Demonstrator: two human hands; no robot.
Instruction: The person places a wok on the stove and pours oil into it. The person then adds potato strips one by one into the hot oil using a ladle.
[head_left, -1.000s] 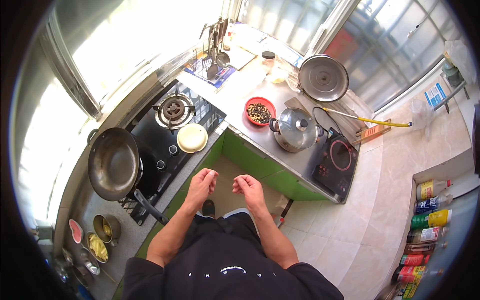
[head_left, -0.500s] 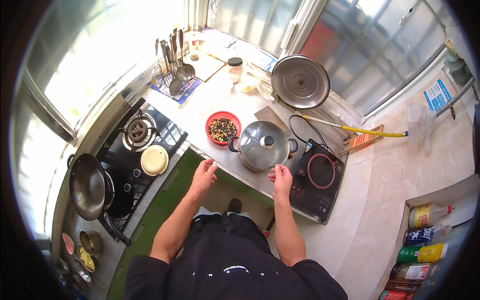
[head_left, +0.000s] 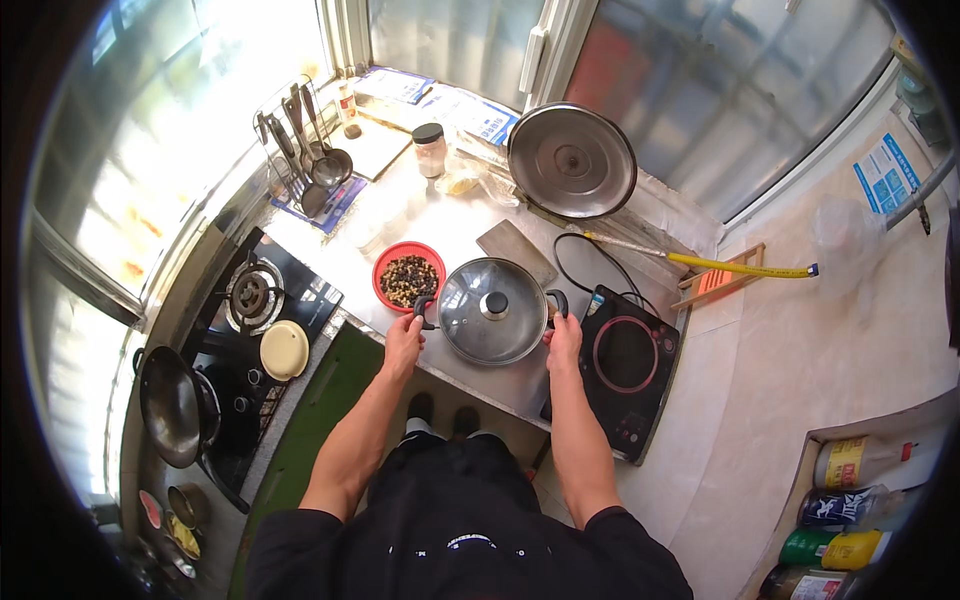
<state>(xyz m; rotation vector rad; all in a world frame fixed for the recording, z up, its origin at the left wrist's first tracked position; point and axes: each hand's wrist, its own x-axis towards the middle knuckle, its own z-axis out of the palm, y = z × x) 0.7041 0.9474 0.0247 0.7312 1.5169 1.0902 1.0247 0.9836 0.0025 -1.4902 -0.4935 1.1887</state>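
Half a second ago your hands were off the pot's handles, the left one short of it and the right one by its near side. Now your left grip [head_left: 403,345] is clamped on the pot's left handle [head_left: 424,312] and your right grip [head_left: 563,340] is clamped on its right handle [head_left: 558,302]. Your view has shifted, and two shoes [head_left: 465,420] show below you where one did.

The one pot [head_left: 492,361] is at the worktop [head_left: 460,378], between the red bowl and the induction hob; you cannot tell from above whether its base is lifted. It wears one glass lid [head_left: 465,300] with one dark knob [head_left: 494,305].

Count one red bowl [head_left: 381,262] of dark and pale pieces just beside the left handle, one flat grey blade [head_left: 515,250] behind the pot, one induction hob [head_left: 627,352] to the right, one large leaning lid [head_left: 572,160] and one dark-capped jar [head_left: 430,152]. On your left are one gas stove [head_left: 226,345], one wok [head_left: 172,405] and one round cream dish [head_left: 285,350]. At least four bottles [head_left: 850,505] fill the niche on your right.
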